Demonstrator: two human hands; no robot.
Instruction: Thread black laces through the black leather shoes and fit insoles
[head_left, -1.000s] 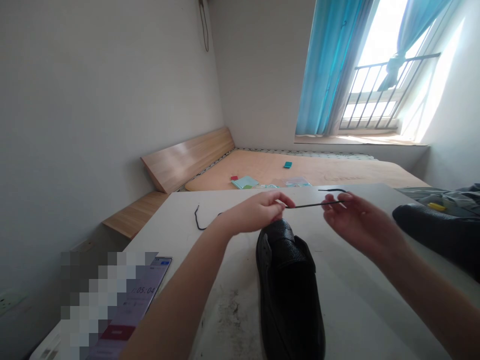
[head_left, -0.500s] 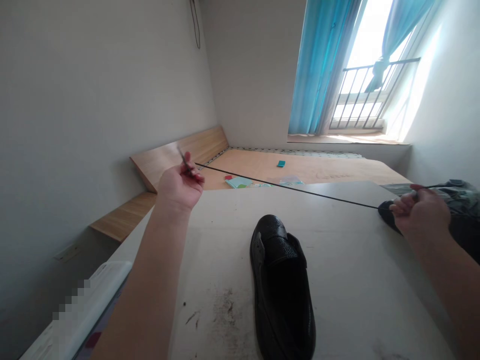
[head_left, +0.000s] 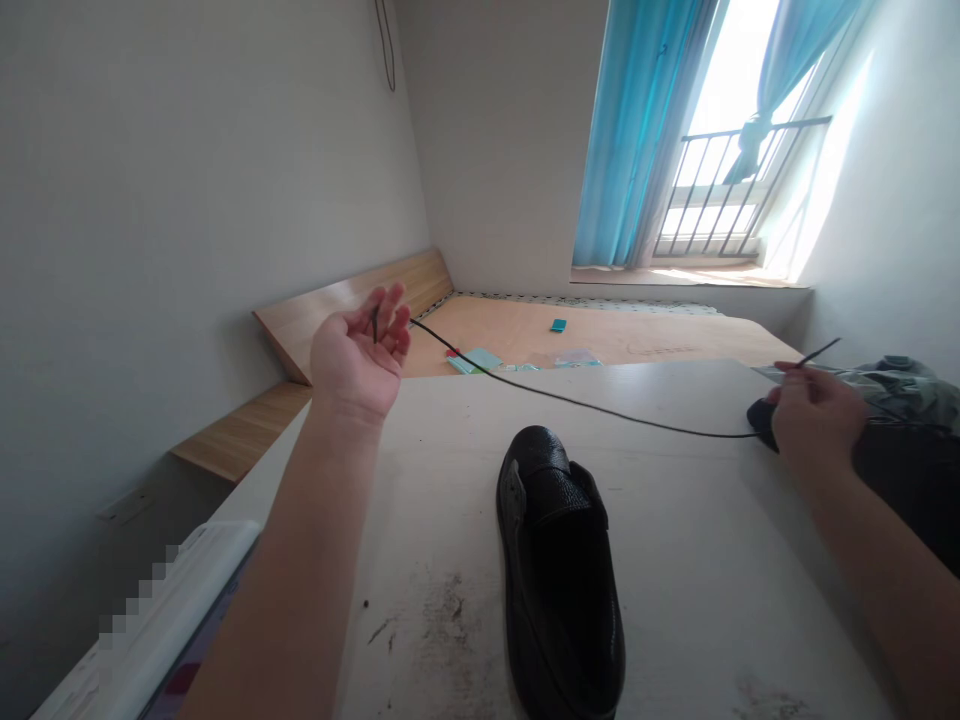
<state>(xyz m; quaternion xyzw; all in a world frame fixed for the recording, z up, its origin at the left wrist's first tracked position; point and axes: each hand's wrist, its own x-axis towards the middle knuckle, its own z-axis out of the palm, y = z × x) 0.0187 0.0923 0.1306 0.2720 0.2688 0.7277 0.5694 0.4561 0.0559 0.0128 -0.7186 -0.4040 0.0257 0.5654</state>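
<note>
A dark shoelace [head_left: 570, 399] hangs in a slight sag between my two hands, above the table. My left hand [head_left: 367, 350], palm up and fingers loosely curled, holds one end; a short tip sticks out over the fingers. At the right, my right hand [head_left: 814, 405] pinches the other end between thumb and fingers, with a short tip pointing up and right. Below the lace lies a black leather shoe [head_left: 559, 500], toe away from me, its opening facing up and no lace visible in it. A second dark shoe is partly hidden behind my right hand.
The white table [head_left: 420, 500] has dark scuff marks near me. Crumpled greyish-green cloth or plastic [head_left: 900, 385] lies at the far right. Beyond are a wooden bed board [head_left: 660, 335] with small packets, a headboard [head_left: 360, 300] and a blue curtain [head_left: 626, 130].
The lace has gone from taut to slack. My left hand's fingers have loosened and turned upward; my right hand has shifted slightly left, its lace tip now pointing up.
</note>
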